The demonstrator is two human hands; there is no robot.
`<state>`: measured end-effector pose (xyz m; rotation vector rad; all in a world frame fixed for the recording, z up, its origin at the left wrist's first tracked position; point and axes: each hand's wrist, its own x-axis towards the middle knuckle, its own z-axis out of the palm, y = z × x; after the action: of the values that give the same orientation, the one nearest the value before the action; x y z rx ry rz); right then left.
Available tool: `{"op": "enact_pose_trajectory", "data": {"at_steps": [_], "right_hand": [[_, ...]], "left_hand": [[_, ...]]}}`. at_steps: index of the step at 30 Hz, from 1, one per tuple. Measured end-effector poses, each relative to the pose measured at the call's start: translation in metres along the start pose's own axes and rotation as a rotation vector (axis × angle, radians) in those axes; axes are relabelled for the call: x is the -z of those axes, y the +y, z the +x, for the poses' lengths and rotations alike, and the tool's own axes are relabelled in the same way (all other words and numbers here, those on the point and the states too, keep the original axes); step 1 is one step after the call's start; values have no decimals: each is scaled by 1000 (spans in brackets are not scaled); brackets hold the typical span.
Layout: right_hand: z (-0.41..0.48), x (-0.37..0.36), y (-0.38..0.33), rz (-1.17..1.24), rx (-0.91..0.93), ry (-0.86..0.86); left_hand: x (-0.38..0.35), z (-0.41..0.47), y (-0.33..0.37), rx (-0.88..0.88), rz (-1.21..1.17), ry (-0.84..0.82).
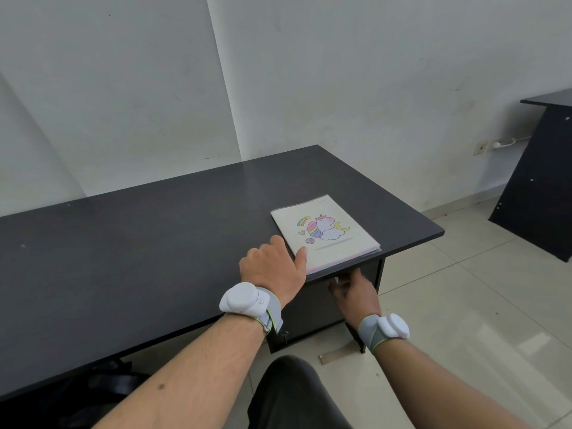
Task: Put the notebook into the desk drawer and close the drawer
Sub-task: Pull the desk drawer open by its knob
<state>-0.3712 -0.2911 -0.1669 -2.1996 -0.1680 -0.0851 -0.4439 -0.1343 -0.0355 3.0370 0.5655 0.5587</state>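
A pale notebook (328,232) with a unicorn drawing lies flat on the dark desk top (139,243), near its right front corner. My left hand (272,270) rests on the desk at the notebook's near left corner, thumb laid on the cover, the other fingers curled on the desk beside it. Below the desk edge, my right hand (353,292) is up against the dark drawer front (315,308), its fingers around a small pale handle. The drawer looks closed; its inside is hidden.
A white wall stands close behind the desk. Another dark desk (538,181) stands at the far right on the tiled floor (464,305). My dark-trousered knee (294,394) is just in front of the drawer unit. A key hangs in a lower lock (284,335).
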Motion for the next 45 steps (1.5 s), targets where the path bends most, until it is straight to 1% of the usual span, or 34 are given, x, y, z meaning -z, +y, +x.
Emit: {"op": "enact_pose_trajectory", "data": {"at_steps": [3, 7, 13, 16, 21, 23, 27, 31, 45], "right_hand": [[4, -7, -5, 47, -20, -7], [11, -11, -12, 52, -60, 12], [17, -12, -18, 45, -66, 108], [18, -13, -15, 77, -69, 110], [7, -14, -7, 169, -39, 163], [0, -14, -8, 226, -32, 162], [-12, -7, -6, 262, 32, 167], [-28, -2, -2, 262, 90, 192], [-85, 19, 27, 219, 136, 215]], "left_hand": [[1, 0, -1, 3, -6, -5], [2, -2, -2, -2, -18, -11], [4, -3, -6, 1, -19, -12], [6, -4, -7, 12, -9, -2], [8, -8, -9, 26, 16, 8], [8, -7, -11, 33, 25, 6], [8, -9, -9, 33, 45, -3], [7, -12, -7, 27, 45, -15], [8, -12, -11, 22, 7, -27]]}}
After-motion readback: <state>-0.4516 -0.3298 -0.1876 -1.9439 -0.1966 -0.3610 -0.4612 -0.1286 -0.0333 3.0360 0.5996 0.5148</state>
